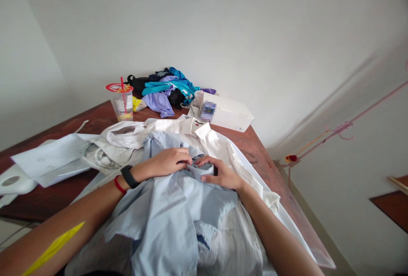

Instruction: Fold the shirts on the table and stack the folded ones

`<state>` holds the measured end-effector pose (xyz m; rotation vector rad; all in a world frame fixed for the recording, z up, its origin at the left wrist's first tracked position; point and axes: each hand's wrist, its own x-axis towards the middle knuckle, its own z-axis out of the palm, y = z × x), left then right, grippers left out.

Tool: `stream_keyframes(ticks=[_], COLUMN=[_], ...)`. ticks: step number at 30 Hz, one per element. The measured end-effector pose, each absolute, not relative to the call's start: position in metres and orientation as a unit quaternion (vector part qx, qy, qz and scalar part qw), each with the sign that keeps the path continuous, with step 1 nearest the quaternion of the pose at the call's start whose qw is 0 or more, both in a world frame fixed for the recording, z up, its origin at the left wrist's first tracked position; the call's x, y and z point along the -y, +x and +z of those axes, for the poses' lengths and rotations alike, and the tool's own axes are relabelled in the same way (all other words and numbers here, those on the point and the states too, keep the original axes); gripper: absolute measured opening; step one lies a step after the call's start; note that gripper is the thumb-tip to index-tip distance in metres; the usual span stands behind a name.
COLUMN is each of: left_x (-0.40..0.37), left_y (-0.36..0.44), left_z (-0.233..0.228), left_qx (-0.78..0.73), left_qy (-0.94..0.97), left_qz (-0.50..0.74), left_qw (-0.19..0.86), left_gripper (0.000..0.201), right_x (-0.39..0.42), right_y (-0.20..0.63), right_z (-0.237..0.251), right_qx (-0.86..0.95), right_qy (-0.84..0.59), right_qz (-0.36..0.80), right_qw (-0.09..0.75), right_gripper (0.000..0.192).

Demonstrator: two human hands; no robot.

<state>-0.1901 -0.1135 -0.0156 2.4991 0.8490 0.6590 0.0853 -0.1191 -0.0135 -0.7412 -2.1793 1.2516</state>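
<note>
A light blue shirt (172,212) lies crumpled on top of a white striped shirt (223,148) on the brown wooden table (267,157). My left hand (168,161), with a black watch and a red band at the wrist, pinches a folded part of the blue shirt near its collar. My right hand (219,173) grips the same small fold from the other side, fingers curled over it. Both hands meet at the middle of the garment.
A plastic cup with a red lid and straw (122,101) stands at the back left. Behind it lies a pile of blue, purple and black clothes (168,89), next to a white box (229,114). More white garments (54,157) lie at the left. Walls close the back and right.
</note>
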Motion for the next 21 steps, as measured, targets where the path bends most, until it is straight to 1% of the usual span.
stream_keyframes(ticks=[7,21], left_x=[0.1134,0.1133], left_y=[-0.1916,-0.1907], left_z=[-0.0174,-0.0161], left_qx=[-0.313,-0.305], left_qy=[0.9,0.9], left_qz=[0.23,0.243], left_qw=[0.197,0.196], left_gripper=[0.023,0.021], right_x=[0.1193,0.1193], right_y=[0.0855,0.0851], right_z=[-0.0134,-0.0123], right_qx=[0.805,0.805], right_qy=[-0.275,-0.277], right_qz=[0.461,0.462], right_qw=[0.254,0.247], right_gripper=[0.044,0.046])
